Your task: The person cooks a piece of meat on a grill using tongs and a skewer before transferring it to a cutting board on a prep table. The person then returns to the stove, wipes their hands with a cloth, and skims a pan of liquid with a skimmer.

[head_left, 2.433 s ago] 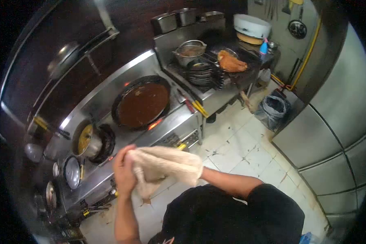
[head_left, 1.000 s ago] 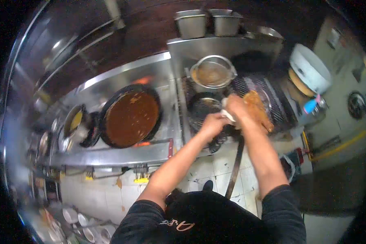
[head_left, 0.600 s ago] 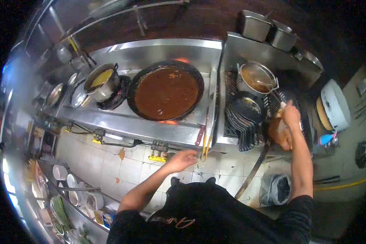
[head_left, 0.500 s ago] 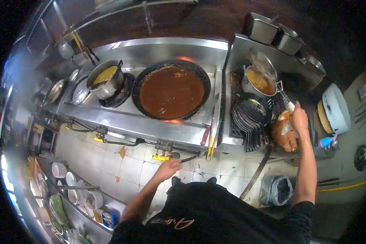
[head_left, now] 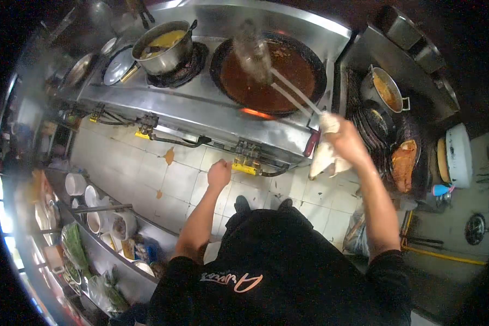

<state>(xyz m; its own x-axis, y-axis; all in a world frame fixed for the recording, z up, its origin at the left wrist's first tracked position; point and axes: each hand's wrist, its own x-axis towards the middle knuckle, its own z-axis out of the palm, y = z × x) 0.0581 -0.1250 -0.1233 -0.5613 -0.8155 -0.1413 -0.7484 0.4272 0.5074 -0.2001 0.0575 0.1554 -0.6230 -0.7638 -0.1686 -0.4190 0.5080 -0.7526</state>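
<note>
My right hand (head_left: 346, 142) is wrapped around the handle of a wire strainer (head_left: 254, 57), with a pale cloth (head_left: 326, 155) bunched between hand and handle. Motion blurs the strainer's bowl. It is over the wide black pan (head_left: 223, 89) of dark brown sauce, and I cannot tell whether it touches the sauce. A red glow shows at the pan's front edge. My left hand (head_left: 219, 175) is a loose fist with nothing visible in it, close to a yellow-marked gas valve (head_left: 244, 167) at the stove front.
A steel pot (head_left: 165, 57) of yellowish liquid stands left of the pan. On the right are a pot (head_left: 386, 92) with orange-brown contents, stacked black pans (head_left: 377, 122) and an orange-brown piece (head_left: 404, 165). A shelf (head_left: 146, 269) with tubs and greens runs at lower left.
My right hand has carried the strainer and cloth left, from the right-hand pot to the sauce pan. My left hand stays a fist near the valves. The view has shifted.
</note>
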